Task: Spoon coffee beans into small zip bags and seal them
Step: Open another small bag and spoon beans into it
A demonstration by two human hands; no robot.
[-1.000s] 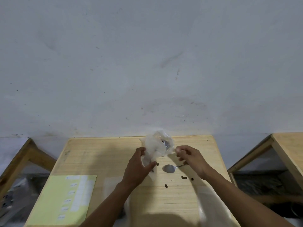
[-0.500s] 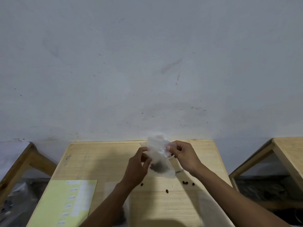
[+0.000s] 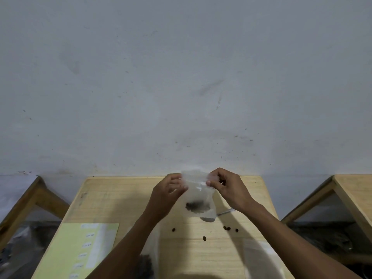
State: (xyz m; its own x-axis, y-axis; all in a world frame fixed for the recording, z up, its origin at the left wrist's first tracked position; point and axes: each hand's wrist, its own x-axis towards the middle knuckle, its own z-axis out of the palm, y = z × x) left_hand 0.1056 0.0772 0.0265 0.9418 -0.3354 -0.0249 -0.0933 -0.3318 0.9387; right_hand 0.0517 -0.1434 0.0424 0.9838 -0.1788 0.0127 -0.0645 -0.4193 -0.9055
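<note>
Two hands hold a small clear zip bag (image 3: 198, 196) upright above a pale wooden table (image 3: 120, 198). My left hand (image 3: 168, 195) pinches the bag's top left corner; my right hand (image 3: 225, 187) pinches the top right, fingers curled on the strip. A dark clump of coffee beans (image 3: 198, 206) sits low inside the bag. I judge this the sealing step: next, thumb and finger should press along the zip, end to end, keeping the bag upright. A spoon (image 3: 213, 217) lies on the table behind the bag (partly hidden). Loose beans (image 3: 227, 228) lie scattered nearby. A yellow sheet (image 3: 66, 250) lies at left.
</note>
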